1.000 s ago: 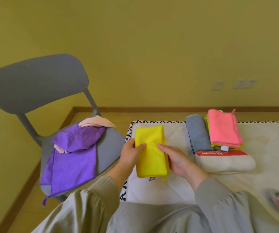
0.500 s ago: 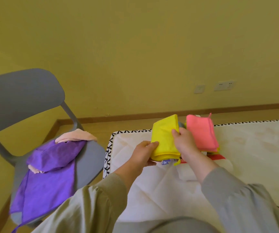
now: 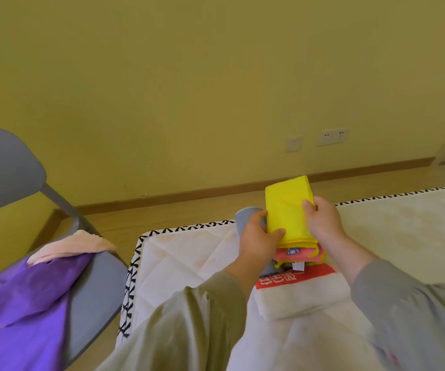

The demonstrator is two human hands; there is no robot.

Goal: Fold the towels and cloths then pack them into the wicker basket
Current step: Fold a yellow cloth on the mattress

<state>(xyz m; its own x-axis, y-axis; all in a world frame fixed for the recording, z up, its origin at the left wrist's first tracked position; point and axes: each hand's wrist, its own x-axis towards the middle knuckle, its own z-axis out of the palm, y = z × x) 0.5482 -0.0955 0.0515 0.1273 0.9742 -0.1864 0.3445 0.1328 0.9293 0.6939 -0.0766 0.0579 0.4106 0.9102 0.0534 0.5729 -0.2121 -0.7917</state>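
A folded yellow cloth (image 3: 287,207) is held between both hands over the stack of folded cloths on the mattress. My left hand (image 3: 256,238) grips its left edge and my right hand (image 3: 323,223) grips its right edge. Under it shows the front edge of the folded pink cloth (image 3: 300,255). A rolled grey towel (image 3: 244,218) lies just left of the stack, mostly hidden by my left hand. A folded white towel with a red band (image 3: 301,298) lies in front of the stack. No wicker basket is in view.
A grey chair (image 3: 92,285) stands left of the mattress (image 3: 189,261), with an unfolded purple cloth (image 3: 26,303) and a peach cloth (image 3: 74,243) on its seat. The yellow wall with sockets (image 3: 332,136) is behind.
Both hands carried the folded yellow cloth from the near left part of the mattress to the right, over the pink cloth on the stack. The view swung right.
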